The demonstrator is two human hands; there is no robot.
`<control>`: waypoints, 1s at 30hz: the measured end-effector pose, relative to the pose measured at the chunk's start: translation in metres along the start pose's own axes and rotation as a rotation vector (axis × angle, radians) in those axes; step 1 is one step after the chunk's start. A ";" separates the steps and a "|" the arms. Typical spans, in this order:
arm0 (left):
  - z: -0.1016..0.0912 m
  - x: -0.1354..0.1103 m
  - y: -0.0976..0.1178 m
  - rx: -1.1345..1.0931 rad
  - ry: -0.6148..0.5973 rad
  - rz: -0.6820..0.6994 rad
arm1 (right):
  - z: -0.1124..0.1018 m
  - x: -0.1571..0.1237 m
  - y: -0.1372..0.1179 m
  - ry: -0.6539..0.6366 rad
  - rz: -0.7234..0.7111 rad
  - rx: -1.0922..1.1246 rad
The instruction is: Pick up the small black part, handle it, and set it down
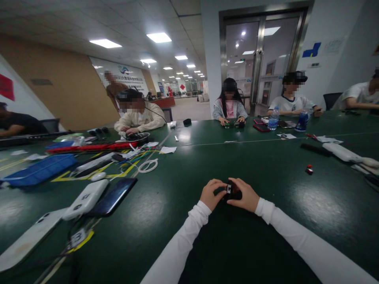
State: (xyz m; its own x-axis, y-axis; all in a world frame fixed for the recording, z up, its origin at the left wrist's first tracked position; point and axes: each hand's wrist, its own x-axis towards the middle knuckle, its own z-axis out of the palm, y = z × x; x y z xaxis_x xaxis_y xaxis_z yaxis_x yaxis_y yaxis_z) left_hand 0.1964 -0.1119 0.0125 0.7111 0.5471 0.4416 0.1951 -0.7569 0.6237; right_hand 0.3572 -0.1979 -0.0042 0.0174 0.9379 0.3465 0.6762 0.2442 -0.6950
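Observation:
Both my hands meet on the dark green table [266,221] in front of me, sleeves white. My left hand [212,193] and my right hand [243,195] are curled around a small black device [230,191] with a pale square on its face. Their fingers pinch it from either side. The device rests on or just above the tabletop; I cannot tell which.
A dark phone [114,196], a white power bank [85,199] and a white phone [28,240] lie at my left, with cables and a blue case [38,170] beyond. A small red piece [309,169] sits at right. Other people sit across the table.

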 end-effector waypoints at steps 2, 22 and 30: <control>-0.001 0.000 -0.001 -0.030 0.001 -0.009 | 0.000 0.000 0.001 -0.001 0.000 0.008; -0.005 0.003 -0.005 -0.368 0.121 -0.224 | -0.004 0.000 -0.001 -0.082 0.037 -0.024; -0.005 0.005 -0.014 -0.565 0.220 -0.303 | -0.001 0.001 0.004 -0.090 -0.006 -0.075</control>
State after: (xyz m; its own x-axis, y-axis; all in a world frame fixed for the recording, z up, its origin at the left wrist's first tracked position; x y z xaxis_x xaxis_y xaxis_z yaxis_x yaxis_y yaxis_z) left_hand 0.1939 -0.0972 0.0091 0.5148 0.8109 0.2783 -0.0617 -0.2887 0.9554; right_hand 0.3609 -0.1960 -0.0063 -0.0511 0.9556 0.2904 0.7296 0.2343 -0.6425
